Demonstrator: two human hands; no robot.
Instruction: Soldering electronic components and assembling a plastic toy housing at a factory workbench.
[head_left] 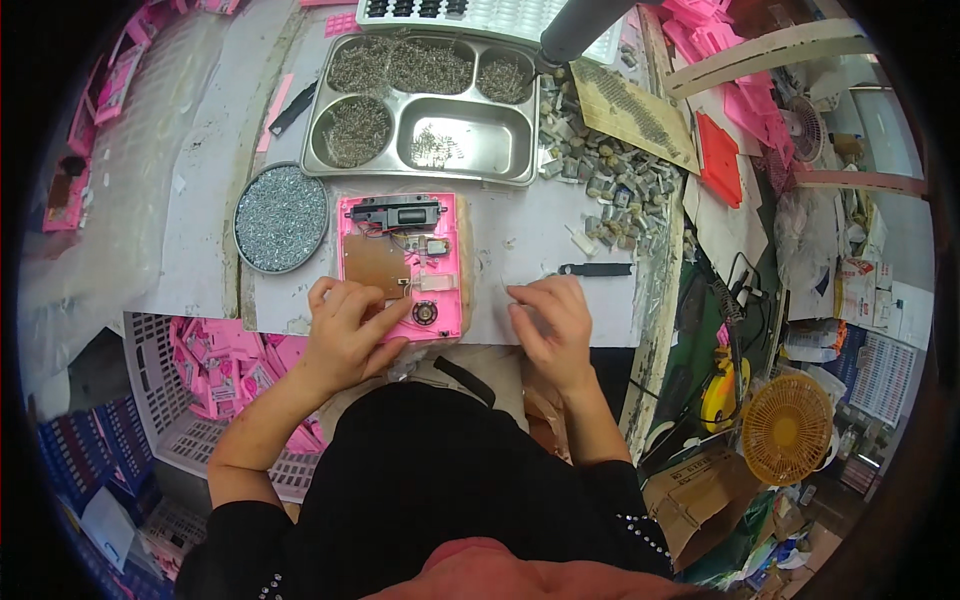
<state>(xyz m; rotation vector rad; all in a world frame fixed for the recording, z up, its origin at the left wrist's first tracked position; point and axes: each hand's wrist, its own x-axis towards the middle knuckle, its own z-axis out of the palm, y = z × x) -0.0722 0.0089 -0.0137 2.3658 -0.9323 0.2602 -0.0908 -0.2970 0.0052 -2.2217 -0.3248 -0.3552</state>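
Casing (430,265) lies partly hidden by the half-curled left hand (345,330), right hand (557,320) likewise curled (both grips unclear).

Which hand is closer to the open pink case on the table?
The left hand: it overlaps the lower-left part of the open pink case in view. The right hand is apart, off to its right.

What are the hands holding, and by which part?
The left hand touches the pink case at its lower left corner; I can't tell if the right hand holds anything.
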